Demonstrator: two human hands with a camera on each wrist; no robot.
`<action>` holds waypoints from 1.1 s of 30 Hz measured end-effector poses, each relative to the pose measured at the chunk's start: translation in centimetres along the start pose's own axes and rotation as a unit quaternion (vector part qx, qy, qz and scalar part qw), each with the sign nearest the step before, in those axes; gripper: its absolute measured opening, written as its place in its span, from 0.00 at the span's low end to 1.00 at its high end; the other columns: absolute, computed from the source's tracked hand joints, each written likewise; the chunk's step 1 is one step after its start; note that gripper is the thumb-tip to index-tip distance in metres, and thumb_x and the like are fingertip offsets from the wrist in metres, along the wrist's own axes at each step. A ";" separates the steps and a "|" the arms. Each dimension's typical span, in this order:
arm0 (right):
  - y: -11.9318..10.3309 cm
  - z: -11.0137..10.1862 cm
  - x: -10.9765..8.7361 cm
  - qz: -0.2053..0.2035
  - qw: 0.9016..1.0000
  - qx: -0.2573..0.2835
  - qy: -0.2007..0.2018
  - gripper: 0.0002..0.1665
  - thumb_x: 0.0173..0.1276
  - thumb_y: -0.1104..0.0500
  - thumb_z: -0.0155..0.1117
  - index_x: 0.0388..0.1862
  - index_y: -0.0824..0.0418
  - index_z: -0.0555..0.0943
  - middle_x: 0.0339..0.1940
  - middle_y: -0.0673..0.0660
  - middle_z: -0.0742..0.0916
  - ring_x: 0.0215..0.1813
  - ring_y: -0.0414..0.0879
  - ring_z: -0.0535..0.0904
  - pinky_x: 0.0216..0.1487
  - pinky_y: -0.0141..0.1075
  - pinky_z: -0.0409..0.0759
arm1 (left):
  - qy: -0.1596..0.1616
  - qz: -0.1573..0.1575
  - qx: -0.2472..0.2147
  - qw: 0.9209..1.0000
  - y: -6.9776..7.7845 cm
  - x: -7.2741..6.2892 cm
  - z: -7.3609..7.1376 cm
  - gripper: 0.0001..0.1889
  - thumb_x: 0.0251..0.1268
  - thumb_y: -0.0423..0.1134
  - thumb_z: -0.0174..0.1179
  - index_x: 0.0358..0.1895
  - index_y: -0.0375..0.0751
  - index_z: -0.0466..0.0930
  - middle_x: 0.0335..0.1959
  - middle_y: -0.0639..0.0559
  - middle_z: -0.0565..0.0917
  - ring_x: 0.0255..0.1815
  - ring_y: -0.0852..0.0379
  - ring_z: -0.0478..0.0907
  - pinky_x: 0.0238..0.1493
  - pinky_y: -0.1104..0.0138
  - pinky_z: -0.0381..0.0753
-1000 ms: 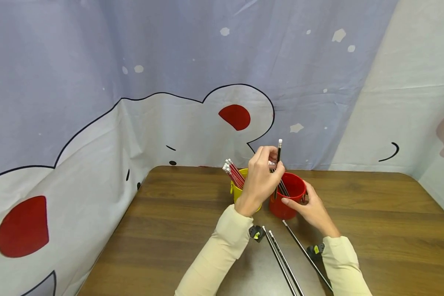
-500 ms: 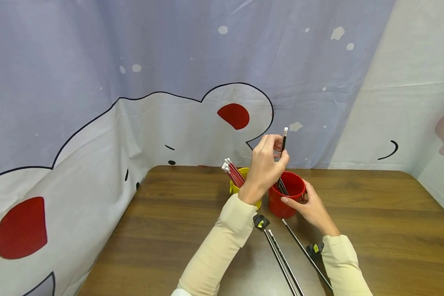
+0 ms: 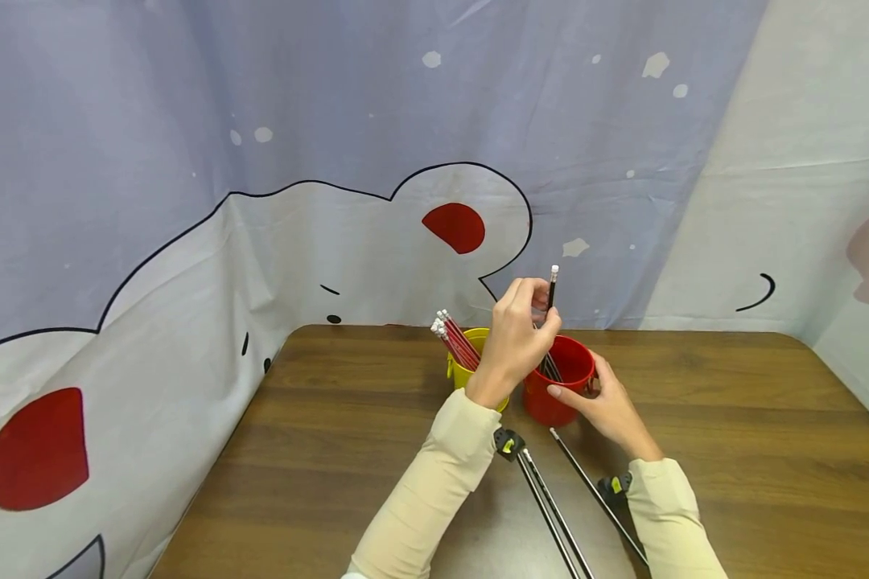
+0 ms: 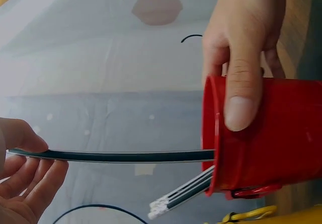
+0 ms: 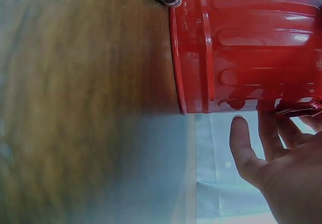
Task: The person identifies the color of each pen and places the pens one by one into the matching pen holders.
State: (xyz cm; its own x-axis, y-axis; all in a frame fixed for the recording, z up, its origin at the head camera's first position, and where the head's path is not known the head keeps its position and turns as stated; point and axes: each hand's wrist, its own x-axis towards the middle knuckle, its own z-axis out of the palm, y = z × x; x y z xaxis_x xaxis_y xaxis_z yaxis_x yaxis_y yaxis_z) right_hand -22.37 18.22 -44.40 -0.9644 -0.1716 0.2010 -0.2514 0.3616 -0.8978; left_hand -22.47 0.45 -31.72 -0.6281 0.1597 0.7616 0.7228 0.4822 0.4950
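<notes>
My left hand (image 3: 516, 338) pinches a black pencil (image 3: 552, 291) between thumb and fingertips, its white eraser uppermost. In the left wrist view the pencil's lower part passes into the mouth of a red bucket (image 4: 271, 133). Several other black pencils (image 4: 188, 188) lean inside that bucket, their white erasers over the rim. My right hand (image 3: 614, 410) holds the red bucket at its right side, thumb on the near outer wall below the rim and fingers round the far side. The pencils' lower ends are hidden inside the bucket.
A yellow bucket (image 3: 459, 375) with several red pencils (image 3: 463, 347) stands just left of the red one, partly behind my left hand. Two black pencils (image 3: 553, 510) lie on the wooden table (image 3: 319, 466) in front, and another black pencil (image 3: 586, 479) lies near my right wrist. A patterned curtain (image 3: 333, 104) hangs behind.
My left hand first rose with the black pencil and moved slightly right, then came down a little over the red bucket. My right hand has kept its hold on the bucket.
</notes>
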 end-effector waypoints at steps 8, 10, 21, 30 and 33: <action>-2.6 0.1 -0.7 -0.018 1.000 0.004 0.002 0.44 0.58 0.56 0.67 0.67 0.64 0.56 0.60 0.66 0.71 0.56 0.60 0.71 0.47 0.26 0.73 | -0.005 -0.019 0.009 1.000 -0.7 -1.4 0.7 0.09 0.54 0.28 0.58 0.39 0.34 0.74 0.32 0.48 0.76 0.31 0.61 0.75 0.35 0.85 0.74; -2.7 0.1 -0.8 -0.015 1.000 0.001 0.004 0.44 0.58 0.56 0.67 0.67 0.64 0.56 0.60 0.66 0.71 0.56 0.60 0.71 0.47 0.25 0.73 | -0.009 -0.027 0.015 0.999 -0.8 -1.9 0.9 0.08 0.54 0.29 0.58 0.38 0.34 0.74 0.31 0.48 0.77 0.30 0.62 0.76 0.34 0.84 0.75; -2.5 0.1 -0.7 -0.013 1.000 0.000 0.011 0.44 0.57 0.56 0.68 0.67 0.63 0.57 0.60 0.64 0.71 0.53 0.56 0.72 0.45 0.24 0.74 | -0.025 -0.040 0.038 0.998 -2.3 -3.9 2.2 0.07 0.50 0.27 0.59 0.34 0.34 0.75 0.28 0.49 0.77 0.27 0.61 0.76 0.29 0.84 0.73; -2.5 0.1 -0.7 -0.016 1.000 -0.009 0.011 0.44 0.57 0.56 0.68 0.68 0.63 0.57 0.60 0.64 0.71 0.53 0.56 0.72 0.45 0.26 0.75 | -0.047 -0.039 0.061 0.996 -2.7 -4.5 2.8 0.07 0.50 0.27 0.59 0.34 0.34 0.75 0.28 0.49 0.77 0.27 0.62 0.75 0.30 0.85 0.71; -2.5 0.0 -0.8 -0.013 1.000 -0.015 0.011 0.44 0.57 0.55 0.68 0.68 0.63 0.57 0.60 0.63 0.71 0.54 0.56 0.72 0.46 0.27 0.75 | -0.056 -0.045 0.062 0.996 -2.8 -4.7 2.9 0.06 0.50 0.26 0.59 0.33 0.34 0.75 0.28 0.49 0.77 0.28 0.61 0.75 0.30 0.85 0.71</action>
State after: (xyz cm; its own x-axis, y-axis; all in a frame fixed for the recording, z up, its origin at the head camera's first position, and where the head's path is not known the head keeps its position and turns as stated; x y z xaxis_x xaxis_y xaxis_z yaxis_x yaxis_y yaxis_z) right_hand -20.99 17.41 -42.33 -0.9592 -0.1615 0.2319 -0.2776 0.3843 -0.8805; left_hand -22.40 0.86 -37.92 -0.7214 0.2036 0.6620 0.6264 0.5995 0.4982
